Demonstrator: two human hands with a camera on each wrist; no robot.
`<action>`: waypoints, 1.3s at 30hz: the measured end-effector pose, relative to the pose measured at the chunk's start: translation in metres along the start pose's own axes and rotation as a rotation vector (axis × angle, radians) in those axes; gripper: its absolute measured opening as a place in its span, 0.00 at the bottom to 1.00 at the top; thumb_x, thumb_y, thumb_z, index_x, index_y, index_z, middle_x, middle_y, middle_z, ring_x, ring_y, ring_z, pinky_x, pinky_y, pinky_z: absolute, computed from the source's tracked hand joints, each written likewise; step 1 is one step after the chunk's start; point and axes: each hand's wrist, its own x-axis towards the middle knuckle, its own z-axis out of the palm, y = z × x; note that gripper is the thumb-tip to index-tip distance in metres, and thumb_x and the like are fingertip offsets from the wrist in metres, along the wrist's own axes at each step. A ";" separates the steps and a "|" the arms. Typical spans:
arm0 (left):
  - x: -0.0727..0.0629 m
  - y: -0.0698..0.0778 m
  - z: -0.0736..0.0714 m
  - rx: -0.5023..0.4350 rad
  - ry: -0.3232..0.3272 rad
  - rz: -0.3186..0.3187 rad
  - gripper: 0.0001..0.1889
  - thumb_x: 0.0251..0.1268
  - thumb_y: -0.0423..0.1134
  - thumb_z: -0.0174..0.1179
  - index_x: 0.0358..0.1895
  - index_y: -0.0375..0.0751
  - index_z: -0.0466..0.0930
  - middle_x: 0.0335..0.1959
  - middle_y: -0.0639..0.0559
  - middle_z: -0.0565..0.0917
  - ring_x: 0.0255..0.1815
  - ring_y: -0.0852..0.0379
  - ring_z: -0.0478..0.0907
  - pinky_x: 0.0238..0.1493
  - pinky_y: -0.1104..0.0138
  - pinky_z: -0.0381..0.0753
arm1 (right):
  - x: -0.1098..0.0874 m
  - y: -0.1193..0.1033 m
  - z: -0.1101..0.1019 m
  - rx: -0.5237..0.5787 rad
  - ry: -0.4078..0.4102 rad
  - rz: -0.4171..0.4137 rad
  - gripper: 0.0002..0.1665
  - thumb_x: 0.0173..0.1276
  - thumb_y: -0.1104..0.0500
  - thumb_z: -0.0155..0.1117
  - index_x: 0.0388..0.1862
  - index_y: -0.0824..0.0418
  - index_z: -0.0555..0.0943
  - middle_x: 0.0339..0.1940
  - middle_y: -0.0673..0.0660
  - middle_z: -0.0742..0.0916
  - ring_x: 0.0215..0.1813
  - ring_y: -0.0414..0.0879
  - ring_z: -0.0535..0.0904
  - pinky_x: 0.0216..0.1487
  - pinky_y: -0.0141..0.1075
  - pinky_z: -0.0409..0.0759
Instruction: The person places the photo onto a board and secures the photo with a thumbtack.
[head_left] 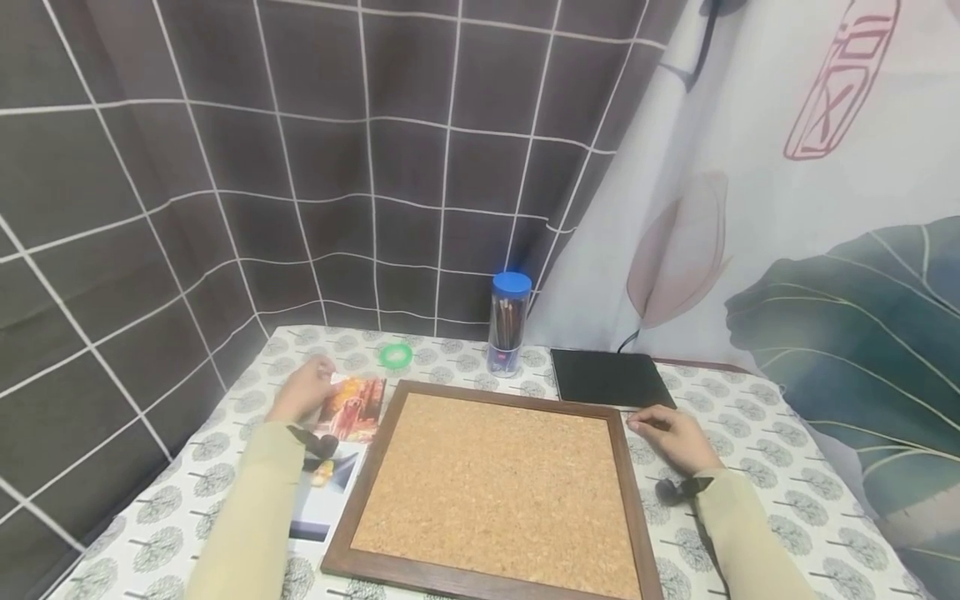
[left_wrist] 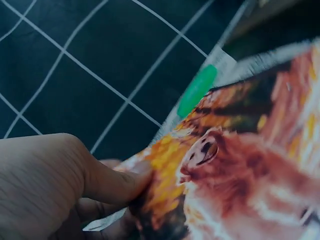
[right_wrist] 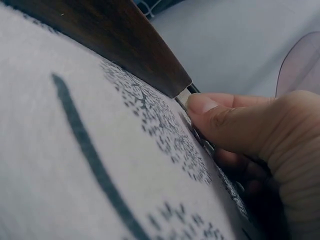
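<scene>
My left hand (head_left: 302, 390) is at the upper left corner of a glossy dog photo (head_left: 354, 410). In the left wrist view, the thumb lies on its printed face and the other fingers are behind it, pinching the edge. A second picture (head_left: 324, 492) with a small yellow figure lies just below it. Between my hands rests a cork board (head_left: 495, 492) in a dark brown wooden frame. My right hand (head_left: 678, 437) rests on the cloth by the frame's upper right corner, fingers loosely curled, thumb tip close to the wood in the right wrist view.
A green ring-shaped item (head_left: 396, 356) lies behind the photo. Farther back stands a clear tube of pencils (head_left: 507, 325) with a blue lid. A flat black tablet (head_left: 611, 377) with a cable lies behind my right hand. Curtains hang behind the tree-patterned tablecloth (head_left: 210, 479).
</scene>
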 end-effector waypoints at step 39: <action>0.008 0.074 0.064 -0.387 -0.479 0.185 0.15 0.68 0.35 0.63 0.53 0.30 0.78 0.43 0.43 0.85 0.38 0.50 0.85 0.42 0.59 0.87 | 0.008 0.000 -0.004 0.003 0.028 0.069 0.18 0.75 0.45 0.61 0.44 0.57 0.87 0.37 0.51 0.90 0.51 0.55 0.83 0.58 0.51 0.72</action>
